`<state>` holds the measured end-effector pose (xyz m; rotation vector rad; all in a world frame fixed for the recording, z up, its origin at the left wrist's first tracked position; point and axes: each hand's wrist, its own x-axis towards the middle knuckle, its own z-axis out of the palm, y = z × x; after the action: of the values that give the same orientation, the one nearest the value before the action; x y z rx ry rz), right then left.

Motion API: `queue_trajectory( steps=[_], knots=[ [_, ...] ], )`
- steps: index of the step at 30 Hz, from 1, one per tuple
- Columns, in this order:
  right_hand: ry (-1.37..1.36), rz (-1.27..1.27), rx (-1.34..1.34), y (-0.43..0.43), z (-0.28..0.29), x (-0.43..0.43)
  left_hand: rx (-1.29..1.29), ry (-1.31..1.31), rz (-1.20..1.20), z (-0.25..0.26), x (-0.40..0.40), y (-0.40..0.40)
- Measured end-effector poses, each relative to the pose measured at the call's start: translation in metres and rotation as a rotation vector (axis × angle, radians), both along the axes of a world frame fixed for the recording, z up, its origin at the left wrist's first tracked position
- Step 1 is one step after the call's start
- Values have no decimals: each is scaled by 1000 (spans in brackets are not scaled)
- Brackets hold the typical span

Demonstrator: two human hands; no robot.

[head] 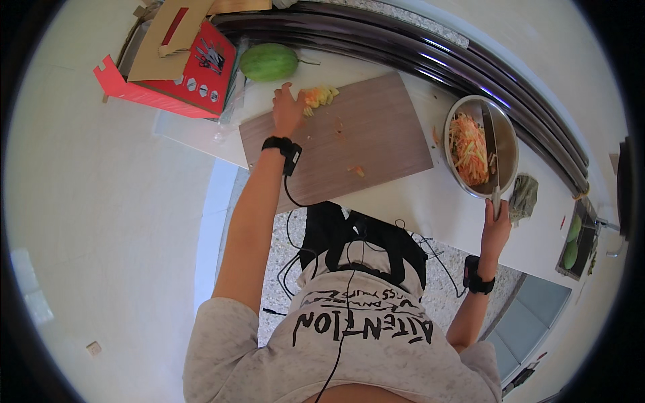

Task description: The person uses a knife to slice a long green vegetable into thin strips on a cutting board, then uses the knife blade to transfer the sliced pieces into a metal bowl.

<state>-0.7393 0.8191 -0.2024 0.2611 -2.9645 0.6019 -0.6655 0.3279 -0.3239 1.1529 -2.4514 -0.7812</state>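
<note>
My right hand (pixel 495 232) grips the pale handle of a kitchen knife (pixel 489 133). The broad blade lies inside a stainless steel bowl (pixel 510 146), beside a heap of orange and pale shredded vegetable or fruit (pixel 468 151). Over the far left part of a wooden cutting board (pixel 370 128), my left hand (pixel 288 112) has its fingers apart. Just right of those fingers sits a small pile of yellow-orange pieces (pixel 321 96), at the board's far edge; whether the hand touches them is unclear. A few orange scraps (pixel 357 171) lie on the board.
A whole green papaya or melon (pixel 269 62) rests behind the board. Left of it stands an opened red cardboard box (pixel 206 75). Dark glossy tubes (pixel 383 48) run along the back. A crumpled cloth (pixel 524 196) lies near the bowl, and a sink (pixel 576 252) holds green fruits.
</note>
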Motion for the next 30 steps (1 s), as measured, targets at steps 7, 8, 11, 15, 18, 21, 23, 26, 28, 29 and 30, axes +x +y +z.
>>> queue_trajectory(
  steps=[7, 8, 11, 15, 18, 21, 23, 26, 28, 29, 30],
  knots=[
    [-271, 103, -206, -52, 3, 27, 335, -294, 40, -37, -46, -44],
    [-277, 125, -178, -60, -1, 30, 358, -287, 39, -39, -50, -46],
    [-292, 186, -211, -79, -12, 38, 339, -264, 16, -41, -68, -34],
    [-320, 269, -115, -92, -19, 40, 155, -334, -89, -22, -79, -4],
    [-357, 293, -77, -93, -16, 41, 41, -356, -166, -16, -78, 10],
    [-362, 301, -56, -90, -20, 42, 8, -296, -205, -26, -76, 12],
    [-359, 306, -41, -90, -24, 41, -25, -269, -235, -33, -74, 10],
    [-348, 320, -77, -90, -27, 41, -103, -205, -273, -34, -66, 15],
    [-350, 327, -71, -92, -28, 40, -146, -144, -230, -34, -60, 26],
    [-351, 333, -69, -92, -29, 40, -169, -113, -206, -33, -57, 32],
    [-353, 339, -67, -93, -29, 40, -230, -89, -260, -34, -50, 37]
  ],
)
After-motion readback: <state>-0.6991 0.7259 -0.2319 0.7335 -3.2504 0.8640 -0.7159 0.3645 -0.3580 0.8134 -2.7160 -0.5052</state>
